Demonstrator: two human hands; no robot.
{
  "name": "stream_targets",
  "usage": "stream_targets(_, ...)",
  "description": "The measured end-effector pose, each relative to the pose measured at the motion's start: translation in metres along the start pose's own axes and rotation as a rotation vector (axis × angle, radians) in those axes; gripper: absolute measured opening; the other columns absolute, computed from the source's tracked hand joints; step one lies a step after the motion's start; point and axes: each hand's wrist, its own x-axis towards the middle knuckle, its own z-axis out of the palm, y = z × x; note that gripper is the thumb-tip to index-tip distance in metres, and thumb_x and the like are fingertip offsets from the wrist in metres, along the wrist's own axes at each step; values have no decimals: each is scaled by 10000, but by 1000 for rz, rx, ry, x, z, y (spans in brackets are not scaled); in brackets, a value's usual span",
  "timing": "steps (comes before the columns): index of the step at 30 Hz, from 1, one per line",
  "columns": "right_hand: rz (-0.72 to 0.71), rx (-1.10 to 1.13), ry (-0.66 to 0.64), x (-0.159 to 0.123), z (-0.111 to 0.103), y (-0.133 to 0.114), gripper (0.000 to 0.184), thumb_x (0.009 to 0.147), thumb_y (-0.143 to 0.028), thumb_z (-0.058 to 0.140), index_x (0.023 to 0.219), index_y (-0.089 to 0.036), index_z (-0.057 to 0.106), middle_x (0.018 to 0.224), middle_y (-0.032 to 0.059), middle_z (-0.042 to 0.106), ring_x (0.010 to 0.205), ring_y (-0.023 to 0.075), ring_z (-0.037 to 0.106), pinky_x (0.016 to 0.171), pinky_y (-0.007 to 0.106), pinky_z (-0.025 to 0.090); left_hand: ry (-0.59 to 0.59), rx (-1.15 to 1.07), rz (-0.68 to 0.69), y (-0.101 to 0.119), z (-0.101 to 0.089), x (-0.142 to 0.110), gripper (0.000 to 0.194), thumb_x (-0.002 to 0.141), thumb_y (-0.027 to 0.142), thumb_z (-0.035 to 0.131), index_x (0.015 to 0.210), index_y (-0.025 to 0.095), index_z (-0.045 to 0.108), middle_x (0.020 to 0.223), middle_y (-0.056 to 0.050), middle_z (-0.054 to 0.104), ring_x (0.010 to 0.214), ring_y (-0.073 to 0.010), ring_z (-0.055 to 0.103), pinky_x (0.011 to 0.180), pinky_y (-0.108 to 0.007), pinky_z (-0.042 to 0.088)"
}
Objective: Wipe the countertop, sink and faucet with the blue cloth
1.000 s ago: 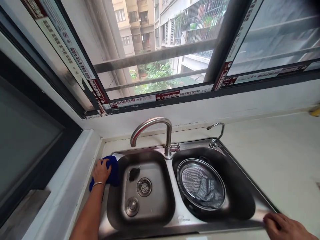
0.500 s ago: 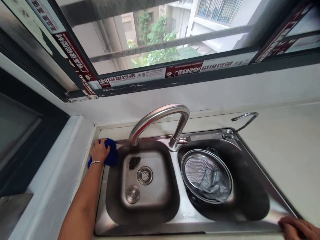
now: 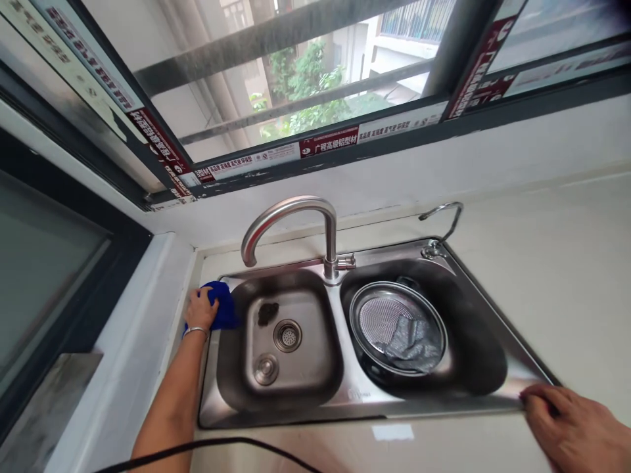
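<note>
Left hand [image 3: 202, 309]: thumb and fingers bent over the blue cloth, grasping a bunch of it.
Blue cloth [image 3: 225, 309]: down on the left side of the sink [image 3: 210, 387], near the back corner, with one edge reaching the left bowl [image 3: 313, 335].
Feel of the cloth: likely soft, floppy and light, heavier if wet. Not likely to break. Maybe slippery on smooth metal if soapy.
Good place to hold the cloth: the thick bunch in the middle, with a flat palm on top. Not by a thin corner, too easy to fold over.
Right hand [image 3: 574, 420]: fingers curled, down at the front right corner of the sink. Hard to say if gripping the edge or only resting.
Under both palms: hidden.
Right edge of the cloth: blurry. Wet or dry, hard to say.
Dark lump [image 3: 268, 313] in the left bowl: too unclear to name.
Black cord [image 3: 236, 441]: across the left arm [image 3: 170, 401], both ends cut off.
Grey bundle [image 3: 414, 345]: inside the round pan [image 3: 377, 318], maybe cloth, maybe foil.
</note>
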Motion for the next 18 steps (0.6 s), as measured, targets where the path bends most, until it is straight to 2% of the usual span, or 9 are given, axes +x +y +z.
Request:
stream_targets(4, -10, -27, -31, 1, -3, -1, 443, 935, -308, 348, 738, -239, 739, 938, 97, 747, 886, 291, 627, 615, 368, 349, -37, -1, -19, -11, -2, -29, 452, 934, 367, 492, 1357, 216, 536, 1382, -160, 470, 1092, -296, 646, 1001, -469, 516)
stream_targets(10, 5, -43, -80, 4, -2, -2, 386, 941, -272, 402, 765, -240, 745, 992, 70, 749, 934, 256, 619, 647, 339, 318, -84, -13, -56, -26, -1, -66, 446, 927, 311, 508, 1361, 210, 525, 1408, -164, 458, 1183, -294, 620, 1052, -449, 495)
stream_targets(18, -78, 37, 23, 0, -7, -7, 309, 906, -231, 465, 771, -208, 742, 920, 121, 723, 883, 288, 601, 656, 377, 281, -155, 3, -123, -51, -1, -120, 457, 910, 304, 536, 1360, 228, 518, 1421, -153, 459, 1211, -282, 615, 1060, -440, 496)
